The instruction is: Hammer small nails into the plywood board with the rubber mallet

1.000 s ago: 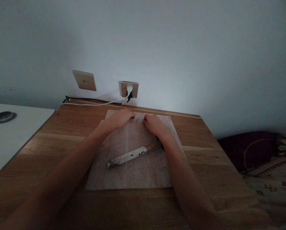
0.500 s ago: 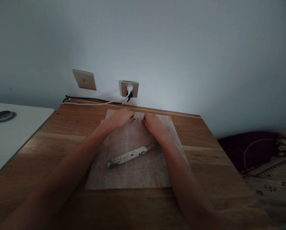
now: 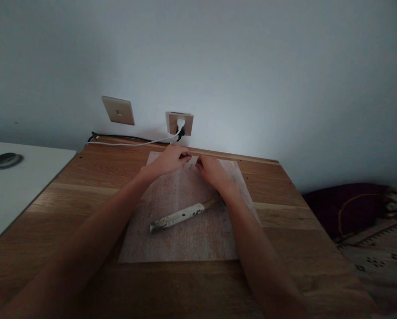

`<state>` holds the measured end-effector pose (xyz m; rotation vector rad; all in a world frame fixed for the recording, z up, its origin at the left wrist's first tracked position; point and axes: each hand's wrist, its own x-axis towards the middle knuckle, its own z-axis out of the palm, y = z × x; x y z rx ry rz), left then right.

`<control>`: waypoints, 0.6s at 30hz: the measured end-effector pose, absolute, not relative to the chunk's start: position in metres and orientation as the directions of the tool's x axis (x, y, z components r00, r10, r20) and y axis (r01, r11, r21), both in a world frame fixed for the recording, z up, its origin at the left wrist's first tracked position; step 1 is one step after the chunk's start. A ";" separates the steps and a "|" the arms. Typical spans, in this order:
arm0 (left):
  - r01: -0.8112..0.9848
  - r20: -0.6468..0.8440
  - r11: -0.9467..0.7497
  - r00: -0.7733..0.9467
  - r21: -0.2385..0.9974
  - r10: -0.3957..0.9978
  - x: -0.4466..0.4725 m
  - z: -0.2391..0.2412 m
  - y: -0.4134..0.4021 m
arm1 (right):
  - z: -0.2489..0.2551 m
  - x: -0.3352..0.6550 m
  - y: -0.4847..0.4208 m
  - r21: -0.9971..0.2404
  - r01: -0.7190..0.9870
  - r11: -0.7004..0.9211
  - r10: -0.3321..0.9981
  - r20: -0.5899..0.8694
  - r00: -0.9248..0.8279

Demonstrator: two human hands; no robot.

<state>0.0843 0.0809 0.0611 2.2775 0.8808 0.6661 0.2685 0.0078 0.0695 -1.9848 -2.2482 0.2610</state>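
Observation:
A thin pale sheet [image 3: 188, 235] lies on a wooden table [image 3: 68, 195]. On it rests a tool with a white, stained wooden handle [image 3: 176, 217], its far end hidden under my right forearm. My left hand [image 3: 170, 160] and my right hand [image 3: 210, 170] are near the sheet's far edge, fingers curled and pinched close together over some tiny dark specks. What the fingertips grip is too small to make out.
A wall socket [image 3: 180, 123] with a white plug and cable [image 3: 128, 143] sits behind the table, beside a blank wall plate [image 3: 118, 110]. A white surface with a dark round object [image 3: 3, 159] stands at left. Patterned fabric [image 3: 374, 239] lies at right.
Both hands have crept slightly further toward the sheet's far edge and closer together. The tool and sheet have not moved.

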 end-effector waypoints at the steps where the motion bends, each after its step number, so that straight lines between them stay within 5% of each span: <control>1: 0.350 0.210 -0.498 0.611 0.793 0.763 0.086 0.062 0.082 | 0.070 0.267 0.007 -0.226 0.966 0.129 0.991 -0.014 -0.135; 3: 0.128 0.119 -0.219 0.534 0.967 0.837 0.088 0.065 0.084 | 0.071 0.263 0.006 -0.232 0.964 0.131 0.990 -0.022 -0.140; 5: -0.139 0.020 0.057 0.497 0.989 0.867 0.085 0.070 0.087 | 0.071 0.259 0.005 -0.220 0.968 0.120 0.991 -0.035 -0.131; 8: -0.387 -0.035 0.253 0.489 0.887 0.872 0.080 0.078 0.089 | 0.069 0.254 0.005 -0.186 0.978 0.097 0.992 -0.059 -0.109; 12: -0.493 -0.076 0.338 0.476 0.802 0.876 0.082 0.085 0.081 | 0.066 0.249 0.007 -0.148 0.986 0.071 0.995 -0.064 -0.081; 18: -0.667 -0.302 0.602 0.522 0.439 0.798 0.095 0.091 0.065 | 0.061 0.244 0.007 -0.110 0.992 0.060 0.996 -0.056 -0.066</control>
